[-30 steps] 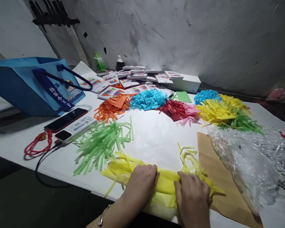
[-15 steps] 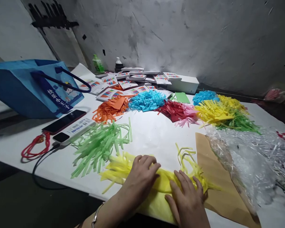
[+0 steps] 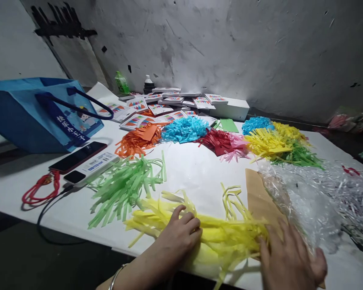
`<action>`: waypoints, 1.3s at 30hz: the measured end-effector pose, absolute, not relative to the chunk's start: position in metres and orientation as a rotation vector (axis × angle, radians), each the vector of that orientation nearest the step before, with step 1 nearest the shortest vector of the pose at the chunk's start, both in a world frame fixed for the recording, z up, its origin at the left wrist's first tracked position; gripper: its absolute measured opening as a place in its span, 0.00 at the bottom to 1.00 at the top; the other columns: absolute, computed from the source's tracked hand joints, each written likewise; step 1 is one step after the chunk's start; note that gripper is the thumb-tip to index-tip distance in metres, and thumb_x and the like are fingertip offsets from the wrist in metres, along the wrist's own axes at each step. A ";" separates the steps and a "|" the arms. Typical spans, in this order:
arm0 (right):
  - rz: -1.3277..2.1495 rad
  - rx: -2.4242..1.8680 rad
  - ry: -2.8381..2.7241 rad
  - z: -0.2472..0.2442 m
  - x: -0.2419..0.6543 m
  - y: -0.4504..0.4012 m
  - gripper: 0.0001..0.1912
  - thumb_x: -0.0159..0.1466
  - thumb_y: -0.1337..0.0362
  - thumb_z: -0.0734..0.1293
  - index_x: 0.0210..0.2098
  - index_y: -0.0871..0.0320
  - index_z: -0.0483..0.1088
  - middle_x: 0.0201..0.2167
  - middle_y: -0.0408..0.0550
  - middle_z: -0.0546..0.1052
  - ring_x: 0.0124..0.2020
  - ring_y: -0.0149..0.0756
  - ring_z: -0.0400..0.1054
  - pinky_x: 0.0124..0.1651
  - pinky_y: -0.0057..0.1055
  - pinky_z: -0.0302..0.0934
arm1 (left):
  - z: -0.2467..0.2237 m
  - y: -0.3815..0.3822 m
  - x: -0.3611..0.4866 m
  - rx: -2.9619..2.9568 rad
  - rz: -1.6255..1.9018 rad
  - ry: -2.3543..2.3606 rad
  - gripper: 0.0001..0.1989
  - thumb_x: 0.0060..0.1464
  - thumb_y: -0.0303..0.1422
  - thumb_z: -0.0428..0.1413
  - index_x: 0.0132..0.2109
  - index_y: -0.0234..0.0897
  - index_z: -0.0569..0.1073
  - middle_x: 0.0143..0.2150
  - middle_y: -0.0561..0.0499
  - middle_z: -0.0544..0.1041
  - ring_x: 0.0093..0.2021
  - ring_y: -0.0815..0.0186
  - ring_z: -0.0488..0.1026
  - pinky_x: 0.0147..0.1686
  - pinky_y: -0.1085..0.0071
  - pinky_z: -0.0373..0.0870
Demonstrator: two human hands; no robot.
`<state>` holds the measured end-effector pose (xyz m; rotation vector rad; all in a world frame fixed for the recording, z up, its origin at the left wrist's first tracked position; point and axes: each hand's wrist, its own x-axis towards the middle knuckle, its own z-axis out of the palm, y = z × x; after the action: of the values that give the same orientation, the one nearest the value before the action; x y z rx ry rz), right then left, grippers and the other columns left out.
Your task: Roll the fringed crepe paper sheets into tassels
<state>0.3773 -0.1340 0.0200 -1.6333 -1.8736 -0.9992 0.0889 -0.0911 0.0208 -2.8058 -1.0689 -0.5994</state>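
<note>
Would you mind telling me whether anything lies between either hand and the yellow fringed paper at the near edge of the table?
Nothing visible does. The left hand rests directly on the yellow fringed paper, and the right hand lies flat at its right end, over the brown paper.

bare hands, thin silver bangle (image 3: 116, 276) on l wrist.

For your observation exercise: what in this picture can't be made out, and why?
- Right hand: motion-blurred, fingertips unclear, head view.
- Bag: cut by the left edge.
- Brown paper: partly hidden under clear plastic.
- Box labels: too small to read.
</note>
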 end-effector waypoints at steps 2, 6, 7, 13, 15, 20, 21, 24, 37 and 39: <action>-0.969 -1.579 -1.860 0.032 0.370 -0.140 0.13 0.66 0.66 0.63 0.48 0.61 0.73 0.54 0.67 0.73 0.52 0.64 0.70 0.56 0.65 0.54 | 0.019 -0.091 0.089 -2.781 -0.640 -1.047 0.04 0.61 0.25 0.58 0.39 0.39 0.73 0.34 0.53 0.75 0.37 0.62 0.69 0.57 0.52 0.49; -0.549 -1.030 -2.172 0.035 0.314 -0.142 0.17 0.67 0.75 0.58 0.51 0.65 0.71 0.51 0.60 0.76 0.56 0.50 0.69 0.56 0.45 0.63 | 0.018 -0.092 0.092 -2.758 -0.757 -1.043 0.07 0.64 0.24 0.53 0.38 0.38 0.73 0.34 0.53 0.75 0.36 0.62 0.69 0.57 0.52 0.51; -0.486 -0.951 -2.226 0.029 0.299 -0.139 0.18 0.68 0.76 0.56 0.51 0.66 0.72 0.50 0.57 0.78 0.54 0.47 0.70 0.57 0.42 0.63 | 0.019 -0.093 0.093 -2.761 -0.786 -1.043 0.08 0.64 0.24 0.52 0.37 0.38 0.72 0.34 0.53 0.75 0.37 0.62 0.69 0.57 0.53 0.51; -0.409 -1.062 -2.077 -0.011 0.276 -0.127 0.21 0.73 0.73 0.50 0.43 0.63 0.75 0.40 0.52 0.81 0.42 0.43 0.76 0.47 0.37 0.68 | 0.022 -0.093 0.082 -2.754 -0.816 -1.061 0.07 0.63 0.24 0.53 0.37 0.39 0.72 0.38 0.53 0.78 0.44 0.60 0.71 0.62 0.51 0.47; -0.422 -1.041 -2.192 -0.013 0.287 -0.129 0.19 0.72 0.75 0.52 0.46 0.64 0.74 0.44 0.53 0.81 0.46 0.43 0.75 0.48 0.36 0.68 | 0.026 -0.088 0.067 -2.718 -0.757 -1.183 0.05 0.60 0.25 0.56 0.37 0.39 0.72 0.43 0.51 0.79 0.49 0.57 0.71 0.62 0.48 0.47; -0.413 -1.130 -2.250 -0.010 0.301 -0.136 0.17 0.68 0.77 0.56 0.48 0.66 0.74 0.47 0.57 0.79 0.49 0.47 0.74 0.51 0.39 0.70 | 0.048 -0.079 0.019 -2.731 -0.555 -1.514 0.07 0.58 0.27 0.57 0.43 0.42 0.75 0.50 0.47 0.77 0.51 0.50 0.72 0.58 0.42 0.55; -0.410 -1.133 -2.243 -0.010 0.300 -0.137 0.17 0.68 0.78 0.56 0.48 0.66 0.74 0.47 0.57 0.79 0.49 0.47 0.75 0.50 0.39 0.70 | 0.053 -0.080 0.014 -2.719 -0.564 -1.538 0.08 0.59 0.29 0.57 0.46 0.43 0.74 0.52 0.45 0.76 0.52 0.50 0.72 0.57 0.42 0.56; -0.403 -1.134 -2.213 -0.011 0.295 -0.136 0.17 0.67 0.78 0.56 0.47 0.66 0.73 0.46 0.57 0.79 0.48 0.46 0.75 0.50 0.39 0.70 | 0.060 -0.090 0.023 -2.623 -0.714 -1.509 0.15 0.61 0.32 0.56 0.55 0.42 0.71 0.59 0.41 0.72 0.57 0.48 0.68 0.59 0.42 0.54; -0.261 -1.000 -2.128 -0.008 0.301 -0.139 0.18 0.74 0.72 0.53 0.41 0.59 0.74 0.40 0.48 0.81 0.44 0.41 0.73 0.53 0.42 0.55 | 0.014 -0.114 0.077 -2.802 -0.886 -1.077 0.03 0.65 0.29 0.58 0.41 0.42 0.74 0.35 0.56 0.77 0.42 0.63 0.70 0.62 0.54 0.47; -0.143 -1.068 -2.076 -0.007 0.301 -0.137 0.20 0.76 0.67 0.52 0.38 0.57 0.73 0.38 0.46 0.80 0.44 0.40 0.72 0.53 0.41 0.51 | 0.017 -0.119 0.073 -2.788 -0.944 -1.168 0.03 0.65 0.30 0.57 0.39 0.41 0.73 0.38 0.55 0.78 0.44 0.62 0.70 0.61 0.54 0.48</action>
<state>0.3008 -0.1368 -0.0071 -1.0684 -2.0758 -0.1435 0.0726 -0.1186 0.0169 -2.7878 -1.1675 -0.9439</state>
